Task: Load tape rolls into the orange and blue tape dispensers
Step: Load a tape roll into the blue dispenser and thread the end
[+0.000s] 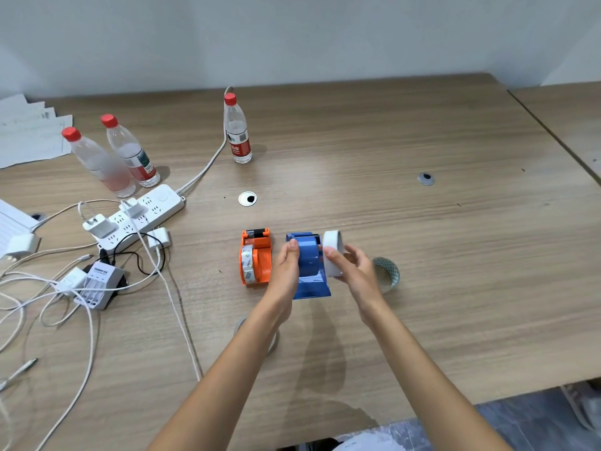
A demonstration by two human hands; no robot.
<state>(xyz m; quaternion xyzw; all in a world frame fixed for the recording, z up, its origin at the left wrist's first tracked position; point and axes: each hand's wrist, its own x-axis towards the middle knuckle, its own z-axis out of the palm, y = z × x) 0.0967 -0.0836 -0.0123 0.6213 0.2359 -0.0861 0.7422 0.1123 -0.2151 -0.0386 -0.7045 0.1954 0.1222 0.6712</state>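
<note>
The orange dispenser (257, 257) lies on the table with a clear tape roll (247, 267) seated in it. Right beside it stands the blue dispenser (310, 265). My left hand (287, 268) grips the blue dispenser's left side. My right hand (356, 268) holds a white tape roll (333, 252) upright against the blue dispenser's right side. A further tape roll (387, 271) lies on the table behind my right hand. Another clear roll (242, 323) is mostly hidden under my left forearm.
Three water bottles (237, 130) stand at the back left. A white power strip (140, 216), chargers, a battery charger (99, 283) and tangled cables fill the left side. Papers (29, 131) lie far left. Two cable grommets (247, 198) sit mid-table.
</note>
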